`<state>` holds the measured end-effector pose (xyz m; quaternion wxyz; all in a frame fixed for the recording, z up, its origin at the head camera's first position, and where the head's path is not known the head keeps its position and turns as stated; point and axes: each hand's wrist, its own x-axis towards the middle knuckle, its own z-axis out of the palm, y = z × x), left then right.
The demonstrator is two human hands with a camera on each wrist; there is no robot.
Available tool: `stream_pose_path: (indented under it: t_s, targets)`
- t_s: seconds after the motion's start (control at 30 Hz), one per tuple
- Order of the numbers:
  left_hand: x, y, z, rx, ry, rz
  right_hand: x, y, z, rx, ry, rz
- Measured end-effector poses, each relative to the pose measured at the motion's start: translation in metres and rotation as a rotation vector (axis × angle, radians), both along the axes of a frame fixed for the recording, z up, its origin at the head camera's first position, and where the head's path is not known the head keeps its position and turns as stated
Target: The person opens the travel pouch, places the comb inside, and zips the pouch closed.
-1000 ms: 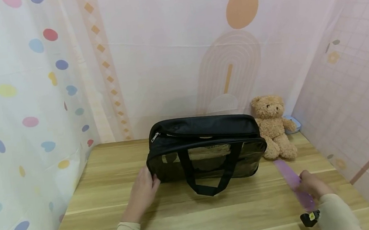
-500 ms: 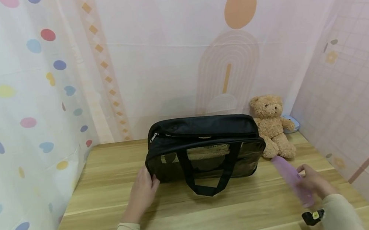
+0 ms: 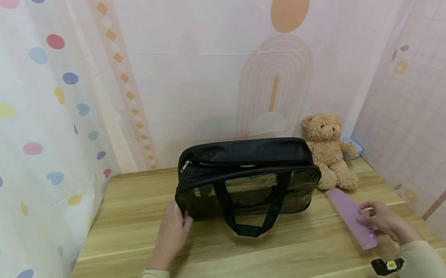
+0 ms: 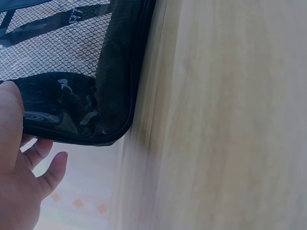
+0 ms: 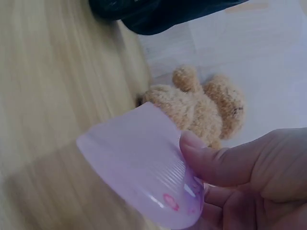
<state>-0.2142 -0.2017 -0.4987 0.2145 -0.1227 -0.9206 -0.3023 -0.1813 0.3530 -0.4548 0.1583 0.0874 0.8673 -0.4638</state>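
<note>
A black bag (image 3: 248, 154) with clear panels and a mesh-like layer inside stands on the wooden table. Its strap handle hangs forward over the front panel, and a zipper runs along the top. My left hand (image 3: 174, 226) pinches the bag's left end, the thumb on the clear panel (image 4: 62, 103) and fingers behind the edge. To the right of the bag, my right hand (image 3: 381, 217) holds a long translucent purple plastic case (image 3: 350, 218), thumb on one side, fingers underneath. Ridges and small pink marks show on the case (image 5: 144, 163) in the right wrist view.
A tan teddy bear (image 3: 329, 155) sits against the bag's right end, just beyond the case's far tip. Behind it, a light-blue item (image 3: 353, 148) is partly hidden. Patterned curtains (image 3: 200, 69) border the wooden table (image 3: 132, 201) at the back and both sides.
My right hand has shifted slightly right and rolled the purple case, so a broader face of it shows now. The left hand keeps its hold on the bag.
</note>
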Motion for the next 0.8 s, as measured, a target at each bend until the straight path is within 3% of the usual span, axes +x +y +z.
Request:
stream_pose_path:
  t_s: [0.13, 0.37, 0.8]
  targets:
    - [0.000, 0.000, 0.001, 0.001, -0.011, 0.005, 0.001, 0.000, 0.004, -0.089, 0.012, -0.003]
    - [0.001, 0.000, 0.001, -0.001, -0.012, 0.006, 0.002, -0.003, 0.011, -0.194, 0.113, 0.002]
    - [0.000, 0.000, -0.001, -0.002, 0.002, -0.003, -0.002, -0.015, 0.018, -0.392, 0.249, -0.091]
